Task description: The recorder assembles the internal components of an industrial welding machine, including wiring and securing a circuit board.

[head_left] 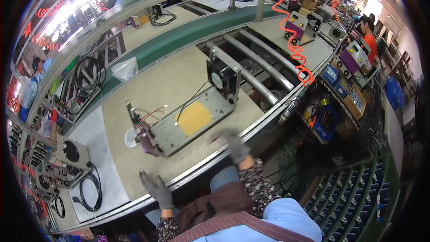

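Head view: both gloved hands hover empty with fingers spread, the left hand [156,189] low at the bench [148,89] edge, the right hand [234,144] blurred just beside the chassis [188,118]. It looks like a reach-in step; a grip on the near edge seems called for. That chassis is flat grey sheet metal, with a yellow pad [192,118], black fan [221,79], purple front [144,138] and thin loose wires [152,114].

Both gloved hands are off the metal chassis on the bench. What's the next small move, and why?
Probably bring the right hand forward onto the near edge of the metal chassis. Both hands hover empty, the left hand farther back, and the chassis lies untouched with its fan upright and wires loose.
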A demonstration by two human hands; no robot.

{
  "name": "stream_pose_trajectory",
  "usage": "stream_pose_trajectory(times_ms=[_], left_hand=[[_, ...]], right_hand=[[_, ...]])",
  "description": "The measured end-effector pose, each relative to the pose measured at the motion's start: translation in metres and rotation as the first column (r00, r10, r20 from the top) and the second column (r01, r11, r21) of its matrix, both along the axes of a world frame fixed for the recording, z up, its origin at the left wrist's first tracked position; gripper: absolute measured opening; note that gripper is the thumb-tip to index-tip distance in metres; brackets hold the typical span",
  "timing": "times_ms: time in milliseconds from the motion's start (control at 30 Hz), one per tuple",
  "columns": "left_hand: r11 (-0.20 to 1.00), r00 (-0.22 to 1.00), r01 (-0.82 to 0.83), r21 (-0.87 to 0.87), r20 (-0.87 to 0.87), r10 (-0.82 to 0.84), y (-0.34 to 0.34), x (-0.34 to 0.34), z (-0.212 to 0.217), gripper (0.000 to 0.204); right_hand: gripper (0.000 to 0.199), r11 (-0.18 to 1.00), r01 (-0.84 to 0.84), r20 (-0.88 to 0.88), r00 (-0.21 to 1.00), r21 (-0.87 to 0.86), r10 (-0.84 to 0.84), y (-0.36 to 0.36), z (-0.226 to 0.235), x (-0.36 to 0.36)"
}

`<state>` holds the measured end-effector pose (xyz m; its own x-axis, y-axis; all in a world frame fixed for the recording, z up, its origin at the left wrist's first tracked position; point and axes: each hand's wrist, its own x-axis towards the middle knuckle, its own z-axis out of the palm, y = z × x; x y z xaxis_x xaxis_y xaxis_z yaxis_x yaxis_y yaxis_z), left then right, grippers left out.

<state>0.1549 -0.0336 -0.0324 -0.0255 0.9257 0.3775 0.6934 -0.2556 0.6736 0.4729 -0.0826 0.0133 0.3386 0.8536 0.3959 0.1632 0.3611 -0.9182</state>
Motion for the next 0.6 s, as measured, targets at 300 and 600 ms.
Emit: stream_pose_trajectory(times_ms=[300, 600], left_hand=[[0.963, 0.903, -0.079, 0.256, -0.392, 0.178, -0.010, 0.048, 0.000, 0.060], [0.970, 0.926, -0.185, 0.158, -0.303, 0.226, -0.007, 0.054, -0.022, 0.051]], right_hand=[[0.054, 0.061, 0.998, 0.549, 0.064, -0.023, -0.833, 0.048, -0.029, 0.355], [0.083, -0.173, 0.966, 0.909, 0.106, -0.190, -0.403, 0.030, -0.066, 0.496]])
